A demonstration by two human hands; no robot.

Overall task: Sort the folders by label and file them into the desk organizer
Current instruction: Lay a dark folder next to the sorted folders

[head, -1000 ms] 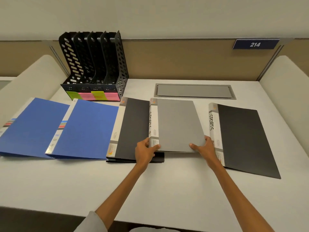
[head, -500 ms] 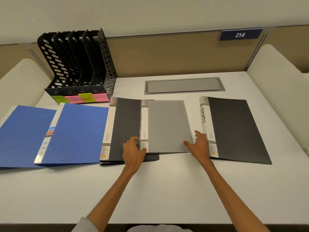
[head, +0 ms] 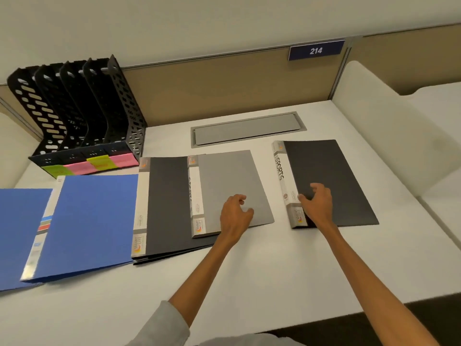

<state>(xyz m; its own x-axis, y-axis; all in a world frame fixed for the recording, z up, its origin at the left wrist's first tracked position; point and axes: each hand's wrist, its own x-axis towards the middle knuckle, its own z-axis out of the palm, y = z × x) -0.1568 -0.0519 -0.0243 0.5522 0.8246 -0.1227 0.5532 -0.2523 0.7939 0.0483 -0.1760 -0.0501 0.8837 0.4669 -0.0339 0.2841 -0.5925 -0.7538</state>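
1. At frame centre, my left hand [head: 235, 216] rests on the flat grey plastic folder [head: 232, 182]. Its fingers are loosely curled and hold nothing. That folder overlaps a charcoal folder [head: 167, 201].
2. Centre right, my right hand [head: 318, 208] lies on the black folder with a white "SPORTS" spine [head: 334, 176]. The fingers are loosely bent, the thumb is by the spine, and they grip nothing.
3. To do this well, I would pinch the spine edge, lift it level, and carry it to the black perforated desk organizer [head: 74, 108], upper left.
4. Half a second ago both hands framed the grey folder; both have since shifted right.
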